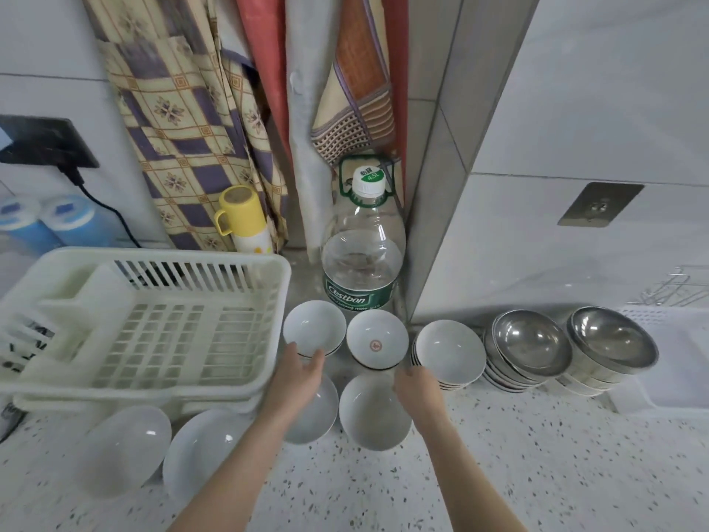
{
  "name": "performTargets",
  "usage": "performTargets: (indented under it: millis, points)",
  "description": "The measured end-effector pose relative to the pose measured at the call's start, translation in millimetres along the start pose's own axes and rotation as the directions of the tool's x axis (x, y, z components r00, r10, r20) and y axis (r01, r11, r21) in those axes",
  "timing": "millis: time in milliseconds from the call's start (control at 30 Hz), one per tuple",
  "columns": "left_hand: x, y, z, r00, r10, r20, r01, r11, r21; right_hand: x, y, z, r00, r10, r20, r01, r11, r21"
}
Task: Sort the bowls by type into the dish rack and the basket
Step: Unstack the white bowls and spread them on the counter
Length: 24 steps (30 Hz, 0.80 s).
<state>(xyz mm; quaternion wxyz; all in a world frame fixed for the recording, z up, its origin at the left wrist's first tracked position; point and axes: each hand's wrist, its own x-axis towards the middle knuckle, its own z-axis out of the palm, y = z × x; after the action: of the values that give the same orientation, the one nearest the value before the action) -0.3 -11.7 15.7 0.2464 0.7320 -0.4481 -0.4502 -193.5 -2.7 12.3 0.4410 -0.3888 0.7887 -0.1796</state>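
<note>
The dish rack sits empty at the left of the desk. The left hand, fingers spread, cups the near rim of a stack of white bowls; the right hand, loosely open, reaches toward the next white stack. Best grip under the lowest bowl, lift level. The steel bowls wait farther right, beside the basket.

A speckled worktop carries a white dish rack, white bowls, stacked steel bowls, a water bottle and a white basket.
</note>
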Motion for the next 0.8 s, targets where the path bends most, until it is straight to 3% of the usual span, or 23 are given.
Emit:
performTargets:
  millis: [67, 200, 400, 667, 800]
  points:
    - [12, 4, 7, 0.998, -0.063, -0.027, 0.061, 0.997, -0.055, 4, -1, 7, 0.997, -0.055, -0.046, 0.045, 0.978, -0.206]
    - [20, 10, 17, 0.987, -0.095, -0.126, 0.077, 0.986, -0.145, 10, -3, 15, 0.988, -0.067, -0.141, 0.014, 0.937, -0.350]
    - [33, -3, 21, 0.975, -0.084, -0.206, 0.055, 0.989, -0.141, 22, -5, 19, 0.989, -0.025, -0.146, -0.006, 0.979, -0.204]
    - [51, -7, 27, 0.967, -0.203, -0.156, 0.157, 0.951, -0.266, 23, -19, 22, 0.987, -0.016, -0.161, -0.034, 0.952, -0.303]
    - [55, -7, 28, 0.962, -0.232, -0.146, 0.176, 0.931, -0.319, 23, -21, 25, 0.985, 0.058, -0.165, -0.090, 0.977, -0.194]
